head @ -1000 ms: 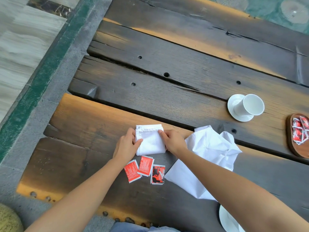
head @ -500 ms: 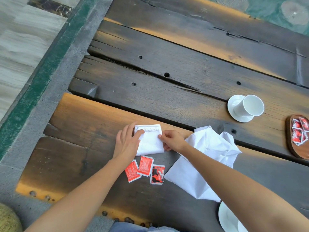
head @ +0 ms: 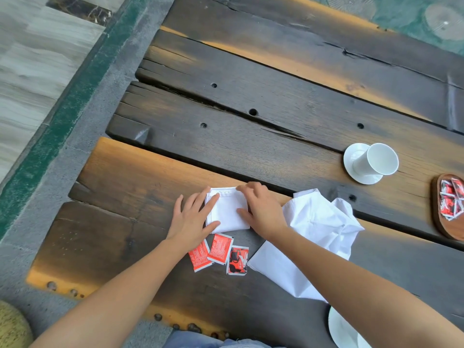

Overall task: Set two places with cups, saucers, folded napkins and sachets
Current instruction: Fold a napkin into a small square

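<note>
Your left hand [head: 190, 222] lies flat with its fingers straight, pressing the left edge of the folded napkin [head: 227, 214] on the plank table [head: 251, 146]. Three red sachets [head: 218, 254] lie just below the napkin. Your right hand [head: 263, 212], fingers loosely bent, presses the napkin's right edge without gripping it. Just right of that hand sits a crumpled white cloth [head: 319, 229]. Farther right, a cup [head: 376, 160] stands on a saucer [head: 351, 159], and beyond it is a wooden tray [head: 447, 231] holding more sachets [head: 450, 202].

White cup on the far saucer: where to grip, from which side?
Probably the cup by its side wall just under the rim, fingers wrapping from the near side. No handle shows, and the wall widens toward the open mouth, so it shouldn't slip through. The wooden tray sits to its right, leaving the near-left approach freer.
</note>
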Motion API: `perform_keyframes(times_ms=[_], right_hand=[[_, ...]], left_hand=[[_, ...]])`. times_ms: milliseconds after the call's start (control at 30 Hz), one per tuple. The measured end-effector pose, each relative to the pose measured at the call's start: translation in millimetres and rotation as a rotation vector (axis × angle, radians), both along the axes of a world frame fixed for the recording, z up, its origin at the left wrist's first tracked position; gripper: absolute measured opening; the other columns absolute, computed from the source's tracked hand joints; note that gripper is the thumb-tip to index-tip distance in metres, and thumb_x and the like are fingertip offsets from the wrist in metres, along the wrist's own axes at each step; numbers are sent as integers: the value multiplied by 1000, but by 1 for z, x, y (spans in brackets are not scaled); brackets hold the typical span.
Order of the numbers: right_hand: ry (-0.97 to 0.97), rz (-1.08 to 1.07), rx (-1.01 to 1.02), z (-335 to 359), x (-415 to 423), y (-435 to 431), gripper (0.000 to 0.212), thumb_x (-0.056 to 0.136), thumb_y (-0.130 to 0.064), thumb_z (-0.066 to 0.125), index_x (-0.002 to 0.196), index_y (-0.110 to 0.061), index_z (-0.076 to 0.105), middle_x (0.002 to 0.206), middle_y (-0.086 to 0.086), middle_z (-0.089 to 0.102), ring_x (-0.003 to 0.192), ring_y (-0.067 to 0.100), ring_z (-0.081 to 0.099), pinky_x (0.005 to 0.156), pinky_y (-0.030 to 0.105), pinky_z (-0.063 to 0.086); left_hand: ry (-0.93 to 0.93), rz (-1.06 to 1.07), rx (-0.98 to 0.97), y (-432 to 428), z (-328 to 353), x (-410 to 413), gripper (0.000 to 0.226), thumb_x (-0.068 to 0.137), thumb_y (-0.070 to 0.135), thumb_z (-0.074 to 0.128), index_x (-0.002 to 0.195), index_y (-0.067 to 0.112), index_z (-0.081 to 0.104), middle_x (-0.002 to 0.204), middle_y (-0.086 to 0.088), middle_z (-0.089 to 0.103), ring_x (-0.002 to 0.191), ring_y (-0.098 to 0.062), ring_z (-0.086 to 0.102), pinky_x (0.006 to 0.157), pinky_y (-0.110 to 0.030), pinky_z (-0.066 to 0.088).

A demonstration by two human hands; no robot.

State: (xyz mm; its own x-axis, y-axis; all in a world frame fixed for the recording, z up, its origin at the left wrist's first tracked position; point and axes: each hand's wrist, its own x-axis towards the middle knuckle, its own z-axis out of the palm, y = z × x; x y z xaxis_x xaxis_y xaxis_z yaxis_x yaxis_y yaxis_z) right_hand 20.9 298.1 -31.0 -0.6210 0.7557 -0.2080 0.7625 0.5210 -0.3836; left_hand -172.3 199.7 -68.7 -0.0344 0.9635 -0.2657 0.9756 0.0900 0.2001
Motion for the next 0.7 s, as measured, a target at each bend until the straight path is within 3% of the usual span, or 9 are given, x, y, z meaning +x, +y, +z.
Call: perform_keyframes(times_ms=[67, 133, 200, 333, 500, 600, 700], right_hand=[[-157, 206, 63, -2, 2, -3, 59, 91, -42, 52, 145, -30, 31, 155, 6, 29, 139, 33, 30, 111, 55, 24], [-297, 284, 3, -10, 6, -5, 63, 97, -48, 35, 151, -33, 6, 162, 0, 0, 148, 29, 3, 114, 60, 4], [-354, 279, -42, -17, 9, -5, 65, 99, -50, 28, 150, -35, -9, 161, -4, -14, 148, 26, -8, 113, 61, 1], [-396, 263, -61, -15, 6, -6, 66, 99, -49, 28, 149, -35, -13, 160, -5, -18, 148, 25, -10, 113, 61, 2], [-337, 245, -80, -7, 2, -2, 67, 98, -43, 38, 151, -34, -2, 162, -3, -9, 148, 26, -7, 116, 57, 3], [-68, -22, -157, -1, 3, 0, 59, 92, -34, 50, 146, -28, 26, 155, 1, 25, 138, 24, 31, 108, 45, 34], [108, -380, -293, -1, 2, 0, 37, 91, -29, 52, 128, -22, 49, 120, -1, 57, 107, 19, 58, 90, 38, 50]], left_hand=[[4, -5, 13, -2, -2, 0, 71, 87, 56, 49, 147, 33, 20, 157, -3, 22, 138, -26, 33, 111, -55, 22], [8, -8, 20, -3, -4, 1, 73, 87, 56, 50, 148, 32, 19, 158, -4, 21, 138, -27, 33, 110, -56, 23], [14, -4, -1, -2, -6, 1, 74, 88, 56, 47, 149, 33, 12, 159, -2, 15, 140, -26, 28, 111, -56, 20], [24, 5, -35, -2, -9, 3, 74, 90, 56, 43, 149, 36, 4, 160, 0, 7, 142, -24, 22, 113, -54, 16], [18, 22, -71, 4, 2, 5, 71, 92, 55, 39, 148, 38, 0, 161, 0, 1, 143, -23, 17, 114, -50, 17], [-138, 124, 78, 0, 17, 5, 65, 91, 43, 50, 147, 35, 18, 158, -3, 15, 136, -23, 33, 105, -41, 35], [-439, 444, 138, -6, 27, 10, 64, 88, 35, 60, 142, 28, 27, 146, 0, 33, 122, -17, 48, 84, -29, 45]])
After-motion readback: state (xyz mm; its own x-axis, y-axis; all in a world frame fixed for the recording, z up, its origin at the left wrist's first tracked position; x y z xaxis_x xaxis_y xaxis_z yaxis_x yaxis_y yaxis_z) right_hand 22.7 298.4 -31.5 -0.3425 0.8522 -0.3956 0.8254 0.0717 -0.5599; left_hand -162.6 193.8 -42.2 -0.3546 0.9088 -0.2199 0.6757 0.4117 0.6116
